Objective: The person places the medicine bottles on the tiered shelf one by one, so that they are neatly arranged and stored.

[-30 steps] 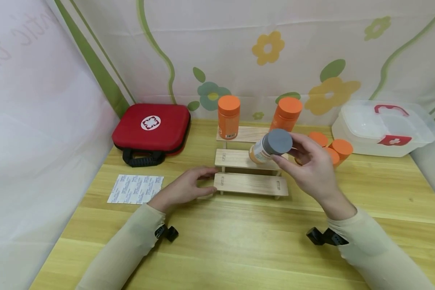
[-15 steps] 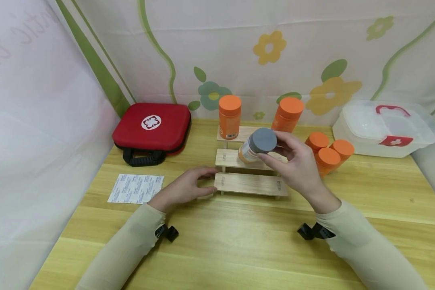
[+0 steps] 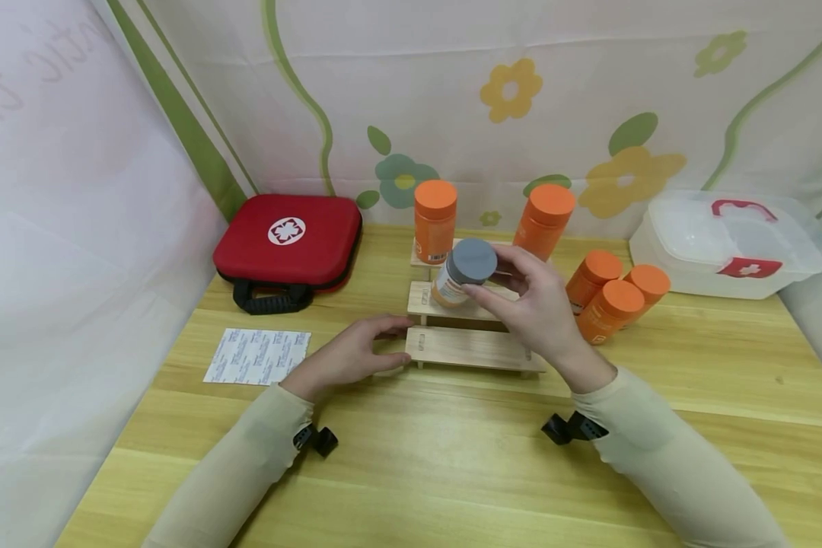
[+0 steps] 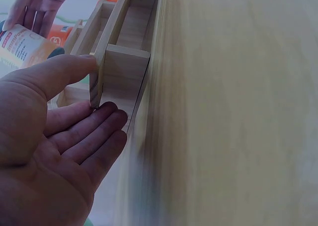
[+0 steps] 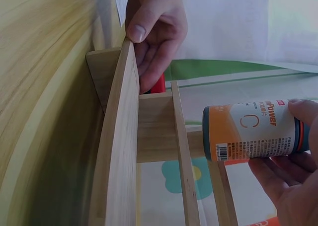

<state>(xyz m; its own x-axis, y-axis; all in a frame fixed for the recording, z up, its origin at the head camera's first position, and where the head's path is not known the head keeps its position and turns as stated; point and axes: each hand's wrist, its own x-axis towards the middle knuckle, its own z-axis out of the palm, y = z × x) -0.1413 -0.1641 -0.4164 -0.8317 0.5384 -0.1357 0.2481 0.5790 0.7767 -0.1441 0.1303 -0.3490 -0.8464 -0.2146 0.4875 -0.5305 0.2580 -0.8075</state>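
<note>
My right hand [image 3: 544, 308] grips a grey-lidded supplement bottle [image 3: 473, 262], thumb and fingers around its lid end. Tilted, the bottle overlaps the left part of the middle step in the head view. In the right wrist view, its orange and white label [image 5: 253, 129] and dark base stand a little apart from the step's edge. A three-step wooden stand [image 3: 473, 346] sits below. With my left hand [image 3: 352, 350] I hold the left end of its lowest step, thumb on the board and fingers around the end. Two orange bottles, one left [image 3: 434, 222] and one right [image 3: 544, 221], stand on the top step.
Three orange bottles [image 3: 610, 304] cluster on the table right of the stand. Behind them is a clear lidded box [image 3: 726, 243] with a red clasp. At left lie a red first-aid case [image 3: 288, 240] and a white printed sheet [image 3: 256, 356]. A patterned curtain [image 3: 411, 99] hangs behind.
My right hand has carried the grey-lidded bottle leftward along the middle step, from its right part to its left part. My left hand has stayed at the stand's end.
</note>
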